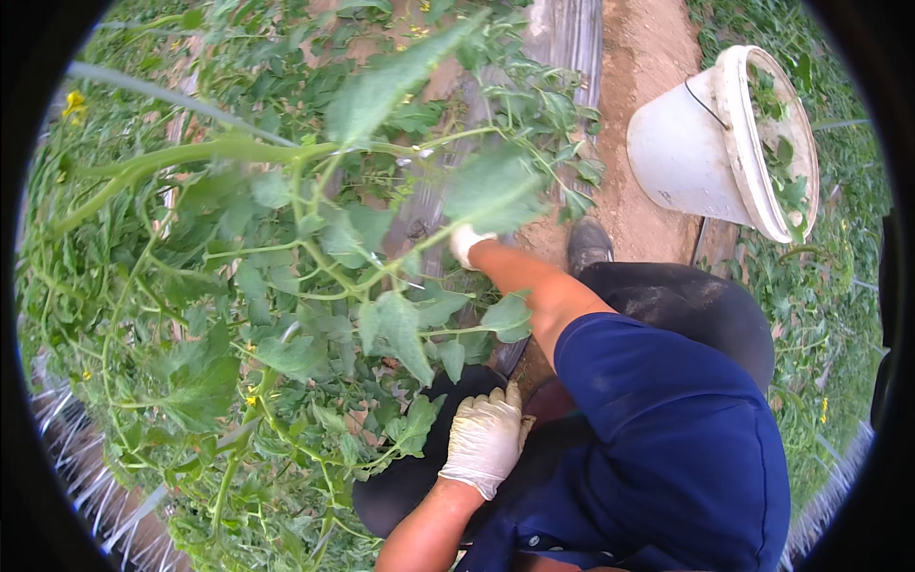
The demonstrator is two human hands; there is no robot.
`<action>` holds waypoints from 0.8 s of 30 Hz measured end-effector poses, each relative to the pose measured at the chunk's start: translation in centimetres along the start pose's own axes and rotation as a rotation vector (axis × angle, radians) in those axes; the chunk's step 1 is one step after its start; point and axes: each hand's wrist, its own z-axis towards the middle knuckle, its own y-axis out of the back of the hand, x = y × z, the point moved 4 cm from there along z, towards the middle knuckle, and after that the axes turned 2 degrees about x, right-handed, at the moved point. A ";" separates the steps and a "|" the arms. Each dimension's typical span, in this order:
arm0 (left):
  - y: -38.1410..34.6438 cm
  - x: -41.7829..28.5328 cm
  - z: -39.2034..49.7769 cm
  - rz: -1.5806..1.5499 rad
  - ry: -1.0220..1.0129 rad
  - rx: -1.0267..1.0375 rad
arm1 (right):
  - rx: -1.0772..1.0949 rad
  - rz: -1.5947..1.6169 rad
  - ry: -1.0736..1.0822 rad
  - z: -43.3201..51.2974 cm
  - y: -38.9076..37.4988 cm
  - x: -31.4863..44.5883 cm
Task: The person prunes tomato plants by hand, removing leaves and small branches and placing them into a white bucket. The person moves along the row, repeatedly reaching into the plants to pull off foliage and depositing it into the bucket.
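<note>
My left hand (486,437), in a pale, stained thin glove, is over my dark-trousered knee, back of the hand up, fingers bent. Whether something is between the fingers cannot be seen. My right hand (468,244), in a white glove, reaches down among the tomato plants; a large blurred leaf (497,187) and its stalk partly cover it, and its fingers are hidden. A thick tomato stem (236,149) crosses the upper left close to the camera, with side shoots and leaves hanging from it. Yellow flowers (251,399) show on lower shoots.
A white plastic bucket (679,143) with a wire handle and green leafy pieces inside tilts at the upper right, by a bare soil path (629,64). Plastic mulch film (568,39) runs along the row. Pale twine (171,96) stretches across the upper left. My shoe (590,243) is beside the film.
</note>
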 end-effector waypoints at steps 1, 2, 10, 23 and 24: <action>0.0 0.1 0.0 -0.047 0.026 0.016 | 0.000 0.014 0.008 0.1 -0.4 0.6; -0.2 0.1 0.0 -0.089 0.046 0.068 | 0.031 0.041 0.027 0.3 -1.1 1.5; -1.1 0.4 0.0 -0.154 0.061 0.030 | -0.178 0.278 -0.075 2.3 -4.8 3.7; 0.6 0.6 0.4 -0.119 0.067 0.076 | -0.041 -0.064 0.230 6.2 -10.8 7.3; 0.7 0.6 0.4 -0.128 0.064 0.057 | -0.276 0.267 0.120 3.8 -9.1 5.9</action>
